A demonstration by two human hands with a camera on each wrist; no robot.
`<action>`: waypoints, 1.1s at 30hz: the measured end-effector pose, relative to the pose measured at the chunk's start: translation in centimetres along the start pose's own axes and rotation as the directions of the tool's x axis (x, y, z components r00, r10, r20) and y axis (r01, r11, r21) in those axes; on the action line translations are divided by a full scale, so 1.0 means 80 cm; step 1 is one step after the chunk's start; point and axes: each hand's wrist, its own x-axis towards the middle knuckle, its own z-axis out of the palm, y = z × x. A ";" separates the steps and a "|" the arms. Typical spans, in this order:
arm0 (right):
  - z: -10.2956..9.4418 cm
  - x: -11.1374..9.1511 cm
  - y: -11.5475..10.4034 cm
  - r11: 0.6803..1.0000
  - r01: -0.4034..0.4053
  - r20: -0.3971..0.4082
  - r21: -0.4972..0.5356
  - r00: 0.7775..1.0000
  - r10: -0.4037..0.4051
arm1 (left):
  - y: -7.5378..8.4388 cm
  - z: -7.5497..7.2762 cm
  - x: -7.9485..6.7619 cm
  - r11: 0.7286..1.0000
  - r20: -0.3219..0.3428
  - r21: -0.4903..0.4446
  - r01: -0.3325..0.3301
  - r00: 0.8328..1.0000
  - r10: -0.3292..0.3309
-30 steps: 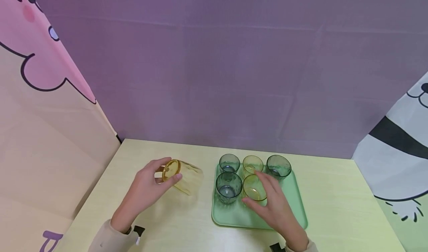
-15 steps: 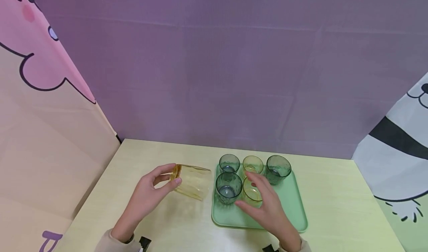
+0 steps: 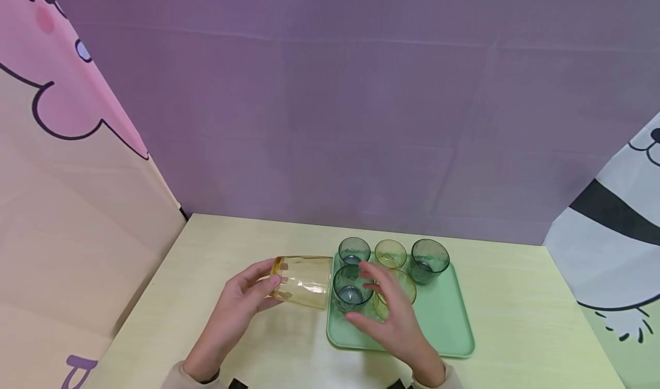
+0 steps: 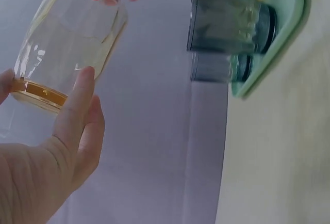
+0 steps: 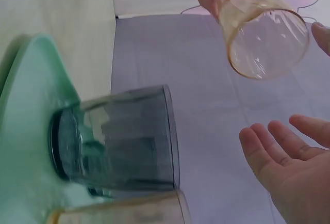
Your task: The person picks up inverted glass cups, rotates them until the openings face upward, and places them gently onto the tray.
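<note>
My left hand (image 3: 239,300) grips an amber drinking glass (image 3: 304,283) by its base, thumb on one side and fingers on the other. The glass lies sideways in the air, its mouth facing right toward my right hand (image 3: 389,314). That right hand holds nothing; its thumb and fingers are spread apart over the front glasses on the tray. In the right wrist view the amber glass (image 5: 265,38) shows its rim, just beyond the right fingertips (image 5: 252,139). A dark grey-green glass (image 3: 353,289) stands upright beneath the right fingers, and a yellow glass (image 3: 404,280) is partly hidden behind them.
A light green tray (image 3: 443,331) lies on the pale wooden table (image 3: 515,297). At its back stand a small grey-green glass (image 3: 353,250), a yellow glass (image 3: 390,253) and a larger green glass (image 3: 429,260). A purple cloth wall (image 3: 361,120) rises behind the table.
My left hand has moved right and turned the amber glass level, its mouth now by the tray's left edge. My right hand has shifted left, away from the front yellow glass.
</note>
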 end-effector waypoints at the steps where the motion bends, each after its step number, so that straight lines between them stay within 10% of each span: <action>1: 0.002 0.003 -0.006 1.000 0.004 0.000 0.019 1.000 -0.004 | -0.001 0.002 0.000 1.000 0.007 -0.020 -0.001 1.000 0.001; 33: 0.025 0.002 0.006 0.950 0.015 0.033 0.313 0.999 -0.026 | -0.017 0.028 -0.008 0.979 0.159 -0.197 0.057 0.987 -0.026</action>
